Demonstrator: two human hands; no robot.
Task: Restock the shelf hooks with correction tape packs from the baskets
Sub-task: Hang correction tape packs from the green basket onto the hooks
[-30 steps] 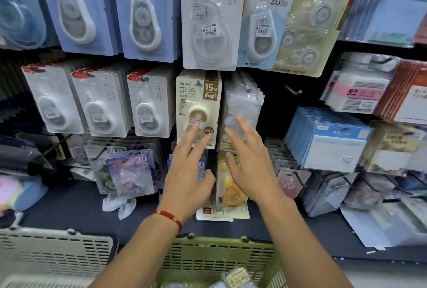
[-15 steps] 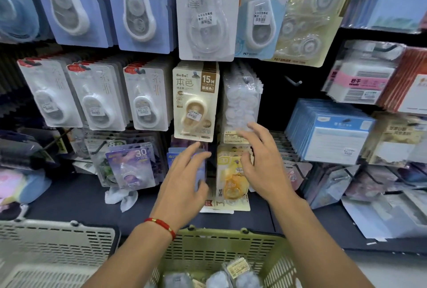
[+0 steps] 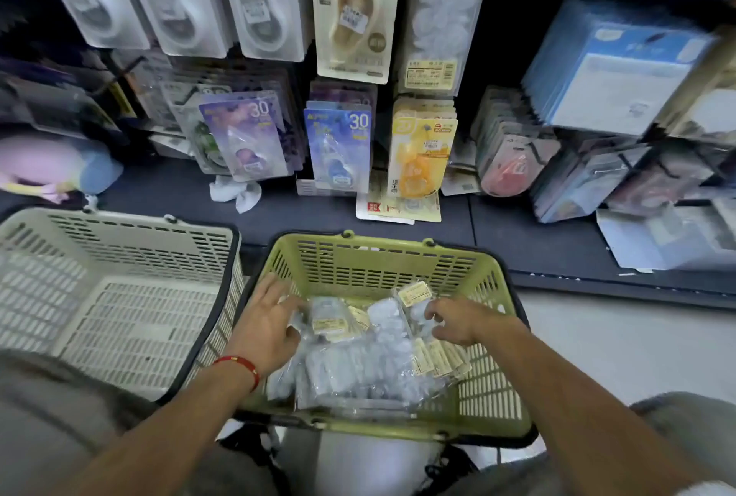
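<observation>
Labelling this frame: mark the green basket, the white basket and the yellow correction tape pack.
green basket point(image 3: 382, 256): head view, far wall.
white basket point(image 3: 131, 232): head view, far wall.
yellow correction tape pack point(image 3: 418, 161): head view, front face.

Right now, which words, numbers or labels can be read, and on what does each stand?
"30": purple correction tape pack, top right corner.
"30": blue correction tape pack, top right corner.
Beige correction tape pack: large characters cut off by the frame's top edge; price sticker too small to read.
Yellow correction tape pack: print too blurred.
Clear packs in the green basket: yellow labels too small.
</observation>
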